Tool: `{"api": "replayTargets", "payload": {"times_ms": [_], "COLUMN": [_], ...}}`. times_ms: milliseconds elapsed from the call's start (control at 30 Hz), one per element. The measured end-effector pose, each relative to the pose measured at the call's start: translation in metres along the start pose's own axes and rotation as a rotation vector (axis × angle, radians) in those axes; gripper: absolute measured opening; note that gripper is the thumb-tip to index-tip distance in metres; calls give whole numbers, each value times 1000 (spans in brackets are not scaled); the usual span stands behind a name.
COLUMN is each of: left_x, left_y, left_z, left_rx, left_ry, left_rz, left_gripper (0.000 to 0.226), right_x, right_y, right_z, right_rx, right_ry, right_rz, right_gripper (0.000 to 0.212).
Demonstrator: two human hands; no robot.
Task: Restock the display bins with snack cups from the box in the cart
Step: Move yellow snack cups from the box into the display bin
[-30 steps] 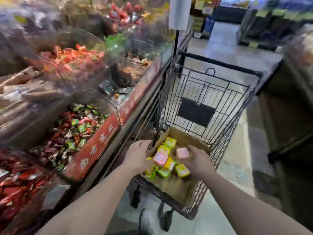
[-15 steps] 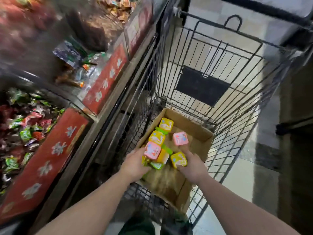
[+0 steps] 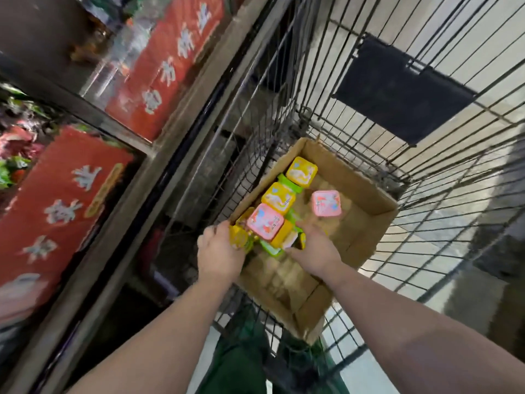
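A cardboard box (image 3: 369, 223) lies in the wire cart (image 3: 426, 155). Inside it sits a cluster of square snack cups: two yellow ones (image 3: 301, 170), a pink one (image 3: 265, 221) on top, green and yellow ones beneath. One more pink cup (image 3: 326, 203) lies apart to the right on the box floor. My left hand (image 3: 220, 251) grips a yellow cup (image 3: 238, 237) at the cluster's left side. My right hand (image 3: 315, 248) curls round the yellow and green cups (image 3: 285, 237) at its near right side.
Display bins with red fronts (image 3: 56, 200) and wrapped sweets (image 3: 17, 146) run along the left, right against the cart. A second red-fronted bin (image 3: 170, 66) stands further back. A black panel (image 3: 397, 89) hangs on the cart's far wall. Tiled floor shows through the wires at right.
The view has tipped down and drawn closer to the box. Both hands have closed in on the cluster of cups from either side. The lone pink cup has stayed put.
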State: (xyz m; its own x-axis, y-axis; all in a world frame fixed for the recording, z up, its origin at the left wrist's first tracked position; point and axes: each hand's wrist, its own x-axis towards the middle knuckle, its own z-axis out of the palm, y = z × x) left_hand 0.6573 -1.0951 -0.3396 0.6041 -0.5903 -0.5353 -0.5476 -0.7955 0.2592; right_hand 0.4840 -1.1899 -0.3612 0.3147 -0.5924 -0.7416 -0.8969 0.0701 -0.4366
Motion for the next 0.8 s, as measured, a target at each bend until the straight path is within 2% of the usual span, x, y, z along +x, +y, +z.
{"api": "replayTargets", "payload": {"times_ms": [167,267,500,633,800], "left_x": [10,12,26,29,30], "left_y": [0,-8,-18,-14,-12], "left_z": [8,9,7,1,-4], "left_rx": [103,75,-13,-58,-204], "left_ry": [6,-20,-154,-226,-296], "left_rz": [-2,8,25,35,13], "left_gripper": [56,59,62,66,63], "right_x": [18,31,41,29,7], "right_y": [-1,-9,-8,-2,1], "right_z": [16,28,27,24,17], "right_rx": [103,172,272,447,523], "right_ry": [-21,-26,-20,7,34], "right_rz": [74,141,177,247,257], "right_gripper": [86,95,72,73,74]}}
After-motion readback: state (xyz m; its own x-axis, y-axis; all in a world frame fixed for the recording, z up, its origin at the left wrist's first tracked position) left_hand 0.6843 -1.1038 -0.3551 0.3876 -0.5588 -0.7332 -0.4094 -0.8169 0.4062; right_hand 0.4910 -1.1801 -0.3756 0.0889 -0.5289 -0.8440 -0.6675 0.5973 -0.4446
